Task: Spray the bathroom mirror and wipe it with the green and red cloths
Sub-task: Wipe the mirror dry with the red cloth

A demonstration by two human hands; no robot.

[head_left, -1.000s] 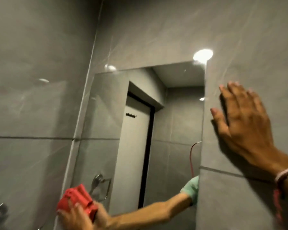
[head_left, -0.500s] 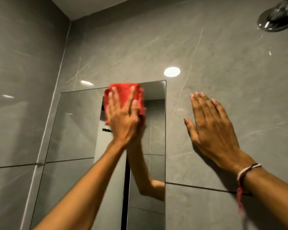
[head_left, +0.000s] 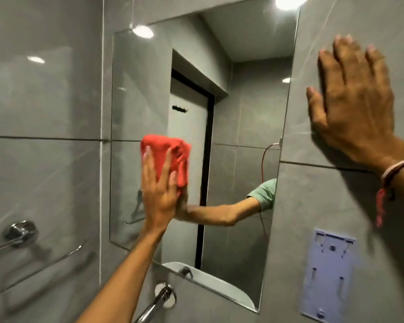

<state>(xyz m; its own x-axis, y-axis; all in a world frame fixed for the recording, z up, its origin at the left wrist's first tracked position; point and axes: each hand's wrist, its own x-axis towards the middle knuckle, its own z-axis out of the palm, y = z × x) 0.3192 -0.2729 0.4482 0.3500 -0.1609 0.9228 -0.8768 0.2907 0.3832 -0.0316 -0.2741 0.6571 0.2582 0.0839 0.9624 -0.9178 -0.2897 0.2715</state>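
My left hand (head_left: pixel 159 194), fingers flat, has dragged the red cloth (head_left: pixel 165 155) from the mirror (head_left: pixel 243 113) top to mid-glass. Right hand (head_left: pixel 352 108) flat, empty, on the wall (head_left: pixel 336 206). Wiping continues.

- 1 mirror (head_left: pixel 243 113)
- 1 red cloth (head_left: pixel 163 150)
- 2 hands: left hand (head_left: pixel 160 199), right hand (head_left: pixel 352 108)
- 1 wrist thread (head_left: pixel 392 173)
- 1 wall plate (head_left: pixel 327 276)
- 1 towel holder (head_left: pixel 19 231)
- 1 tap pipe (head_left: pixel 161 299)

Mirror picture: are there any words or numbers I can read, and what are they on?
No readable words, numbers or signs.
Pale plastic plate on the wall: only moulded shapes, no letters.
Red cloth: no label shows.
Dark mark on the door reflected in the mirror: too blurred to read.
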